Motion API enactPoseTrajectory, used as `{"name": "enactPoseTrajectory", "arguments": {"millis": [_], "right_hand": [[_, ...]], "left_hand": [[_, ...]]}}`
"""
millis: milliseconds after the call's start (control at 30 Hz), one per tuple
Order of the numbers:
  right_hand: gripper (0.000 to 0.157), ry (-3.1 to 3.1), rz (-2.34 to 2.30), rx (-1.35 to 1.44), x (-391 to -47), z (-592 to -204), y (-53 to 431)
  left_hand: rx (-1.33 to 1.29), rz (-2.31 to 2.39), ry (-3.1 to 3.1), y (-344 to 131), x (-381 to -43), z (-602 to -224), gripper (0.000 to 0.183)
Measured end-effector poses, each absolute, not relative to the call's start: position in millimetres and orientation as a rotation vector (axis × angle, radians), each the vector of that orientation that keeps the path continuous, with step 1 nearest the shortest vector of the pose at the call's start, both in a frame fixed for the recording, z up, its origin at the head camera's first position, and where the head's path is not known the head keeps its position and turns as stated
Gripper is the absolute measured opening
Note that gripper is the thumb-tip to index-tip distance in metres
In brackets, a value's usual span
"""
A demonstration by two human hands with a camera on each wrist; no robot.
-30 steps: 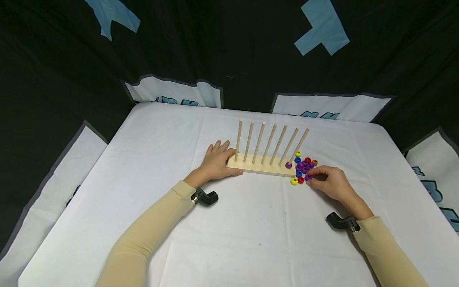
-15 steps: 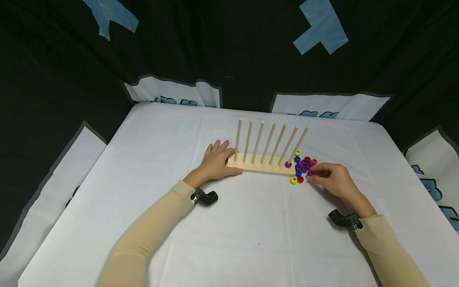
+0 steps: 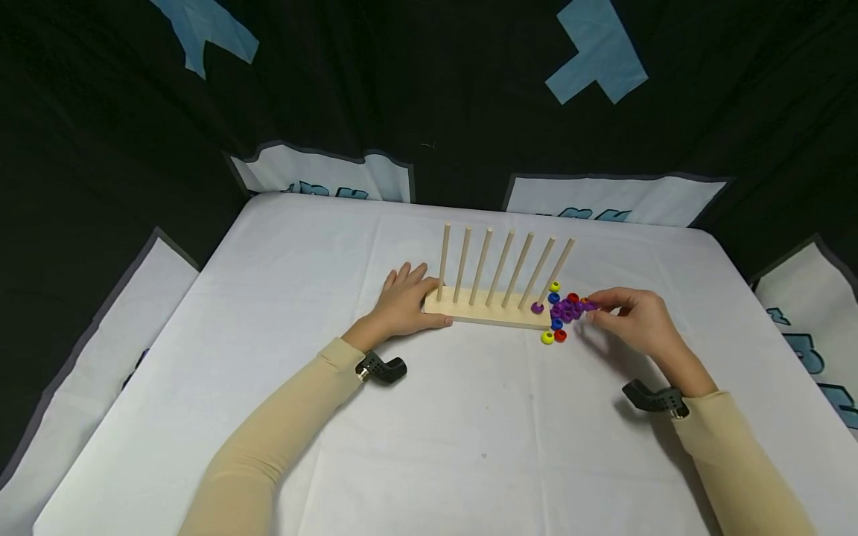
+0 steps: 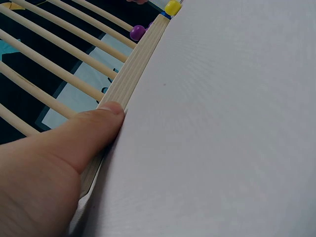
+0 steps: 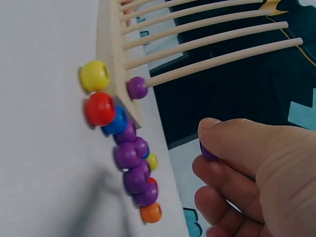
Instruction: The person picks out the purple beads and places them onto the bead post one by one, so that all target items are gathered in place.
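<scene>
text: none readable | white panels [image 3: 603, 192]: blue letter-like marks [image 3: 614, 215], cut off, illegible

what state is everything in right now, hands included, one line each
Wooden base, flat on the white cloth
Left hand, holding the wooden base's left end
Pegs, upright, six of seven bare
Threaded bead, down on the rightmost peg
Loose beads, clustered by the wooden base's right end
Held bead, purple, partly hidden
Right hand, pinching the held bead
</scene>
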State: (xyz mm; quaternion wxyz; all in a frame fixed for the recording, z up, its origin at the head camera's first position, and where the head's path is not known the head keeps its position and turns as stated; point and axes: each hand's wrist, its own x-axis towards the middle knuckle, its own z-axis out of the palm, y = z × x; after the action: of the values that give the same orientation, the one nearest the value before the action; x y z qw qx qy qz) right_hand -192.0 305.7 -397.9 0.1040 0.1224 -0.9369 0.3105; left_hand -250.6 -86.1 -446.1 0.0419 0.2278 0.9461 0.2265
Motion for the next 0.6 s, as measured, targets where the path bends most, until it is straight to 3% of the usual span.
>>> {"name": "enactPoseTrajectory", "arguments": {"millis": [600], "right_hand": [[0.022,-2.719,0.933,0.372,-204,-362,293]], "left_hand": [[0.694,0.692,2.899,-86,-251,-447,0.076]]}}
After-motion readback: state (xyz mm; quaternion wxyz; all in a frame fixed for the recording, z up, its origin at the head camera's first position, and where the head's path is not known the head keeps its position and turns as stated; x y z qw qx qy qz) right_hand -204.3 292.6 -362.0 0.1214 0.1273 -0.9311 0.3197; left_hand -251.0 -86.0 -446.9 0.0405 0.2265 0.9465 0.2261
